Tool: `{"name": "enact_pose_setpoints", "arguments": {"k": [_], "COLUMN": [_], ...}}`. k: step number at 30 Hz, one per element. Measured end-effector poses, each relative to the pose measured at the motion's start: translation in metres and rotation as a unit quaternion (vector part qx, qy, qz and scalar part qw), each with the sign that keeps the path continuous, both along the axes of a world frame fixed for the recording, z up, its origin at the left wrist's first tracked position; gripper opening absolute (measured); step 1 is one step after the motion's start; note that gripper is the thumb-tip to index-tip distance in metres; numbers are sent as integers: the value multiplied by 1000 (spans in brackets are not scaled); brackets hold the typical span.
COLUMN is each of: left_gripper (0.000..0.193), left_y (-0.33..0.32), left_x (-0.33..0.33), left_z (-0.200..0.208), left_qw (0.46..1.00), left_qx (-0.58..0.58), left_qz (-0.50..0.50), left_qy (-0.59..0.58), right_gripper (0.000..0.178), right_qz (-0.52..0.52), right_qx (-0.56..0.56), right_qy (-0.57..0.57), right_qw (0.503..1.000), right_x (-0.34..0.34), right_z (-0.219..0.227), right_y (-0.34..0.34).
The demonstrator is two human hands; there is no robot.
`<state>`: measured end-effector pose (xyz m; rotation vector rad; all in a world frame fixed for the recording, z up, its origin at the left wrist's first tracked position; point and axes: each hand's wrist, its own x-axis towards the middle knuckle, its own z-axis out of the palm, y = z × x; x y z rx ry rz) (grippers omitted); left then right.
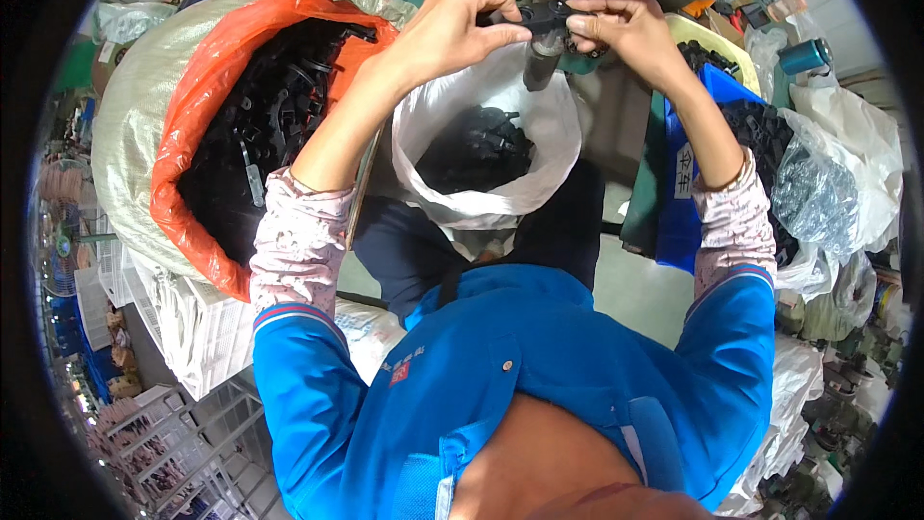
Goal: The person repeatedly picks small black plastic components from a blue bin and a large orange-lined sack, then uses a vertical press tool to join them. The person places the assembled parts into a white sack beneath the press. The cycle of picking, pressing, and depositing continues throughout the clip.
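Observation:
At the far side of the work area, my left hand (460,27) pinches one end of a small black plastic part (547,13). Opposite it, my right hand (624,31) has thumb and fingers closed on the part's other end. The part lies level at the top of a grey metal cylinder (542,65); whether it touches the cylinder I cannot tell. Below the hands, a white sack (421,164) stands open between my knees with a heap of black parts (486,140) inside.
To the left, a large woven sack with an orange liner (178,135) holds many black pieces (279,106). On the right, a blue bin (677,217) with more black parts (760,130) stands by clear plastic bags (818,188). A blue can (805,57) is at the far right.

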<state>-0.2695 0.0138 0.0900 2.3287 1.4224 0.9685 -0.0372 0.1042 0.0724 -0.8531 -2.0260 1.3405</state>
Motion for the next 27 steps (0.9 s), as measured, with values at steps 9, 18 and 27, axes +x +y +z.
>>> {"name": "enact_pose_setpoints", "arguments": {"k": [9, 18, 27], "left_gripper": [21, 21, 22], "left_y": [4, 0, -14], "left_x": [-1, -6, 14], "left_z": [-4, 0, -31], "left_qw": [998, 998, 976], "left_qx": [-57, -62, 191], "left_qz": [-10, -9, 99], "left_qy": [-12, -18, 39], "right_gripper": [41, 33, 33], "right_qz": [-199, -280, -304], "right_qx": [224, 213, 314], "right_qy": [-287, -276, -197], "right_qw": [910, 894, 878], "right_x": [-12, -28, -5], "right_z": [-109, -119, -159], "right_y": [81, 69, 105]}}
